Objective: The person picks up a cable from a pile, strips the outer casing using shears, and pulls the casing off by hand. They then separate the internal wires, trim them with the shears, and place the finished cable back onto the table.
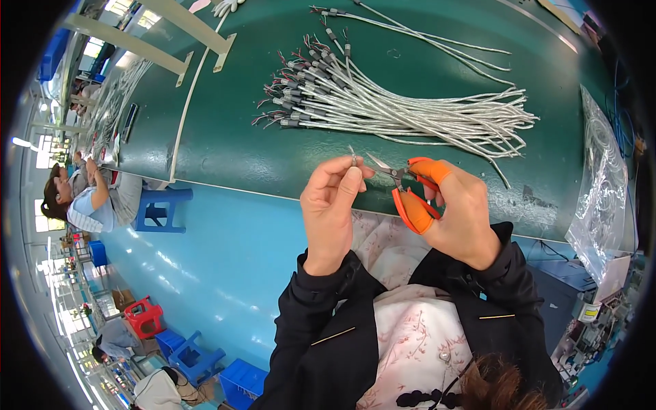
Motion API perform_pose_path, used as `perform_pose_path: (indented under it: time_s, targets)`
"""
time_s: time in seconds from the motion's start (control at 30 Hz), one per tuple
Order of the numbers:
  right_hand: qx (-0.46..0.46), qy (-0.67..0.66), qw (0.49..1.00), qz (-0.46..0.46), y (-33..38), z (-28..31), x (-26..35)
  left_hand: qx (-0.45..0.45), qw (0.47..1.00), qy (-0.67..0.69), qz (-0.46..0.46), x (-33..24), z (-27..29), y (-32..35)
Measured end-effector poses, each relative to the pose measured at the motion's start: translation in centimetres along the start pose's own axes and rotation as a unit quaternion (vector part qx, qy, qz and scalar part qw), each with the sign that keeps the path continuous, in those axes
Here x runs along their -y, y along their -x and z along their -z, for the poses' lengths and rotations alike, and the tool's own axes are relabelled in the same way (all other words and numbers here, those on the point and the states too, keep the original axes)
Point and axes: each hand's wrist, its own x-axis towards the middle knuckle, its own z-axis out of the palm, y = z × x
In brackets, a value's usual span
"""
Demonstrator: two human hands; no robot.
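My left hand (331,201) is closed in a pinch over the table's front edge. A thin silvery wire end (352,152) sticks up between its thumb and forefinger; the rest of it is hidden by the fingers. Just to the right, my right hand (456,212) grips scissors (393,173) with orange handles. The handles are spread, and the blades point left toward the pinched wire. Orange covers sit on some of the right fingers. Beyond both hands lies a large bundle of silvery braided cables (410,116), their dark-sleeved ends with loose thin wires fanned out to the left.
A few separate cables (437,41) lie at the back of the green table (225,130). A clear plastic bag (601,184) hangs at the right edge. To the left stand a metal bracket (222,51), a blue stool (160,208) and a seated person (96,198).
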Motion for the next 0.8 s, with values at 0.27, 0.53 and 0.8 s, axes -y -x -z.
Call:
perform_pose_path:
  time_s: [0.27, 0.53, 0.8]
  targets:
    - [-0.004, 0.025, 1.0, 0.011, 0.16, -0.05, 0.07, 0.002, 1.0, -0.009, -0.004, 0.0, -0.17, 0.2]
    - [-0.012, 0.032, 0.999, 0.021, 0.36, -0.14, -0.11, 0.013, 1.0, -0.023, -0.004, -0.15, -0.37, 0.27]
    - [-0.005, 0.025, 1.0, 0.014, 0.43, 0.08, -0.34, -0.009, 1.0, -0.018, -0.007, 0.01, -0.82, 0.4]
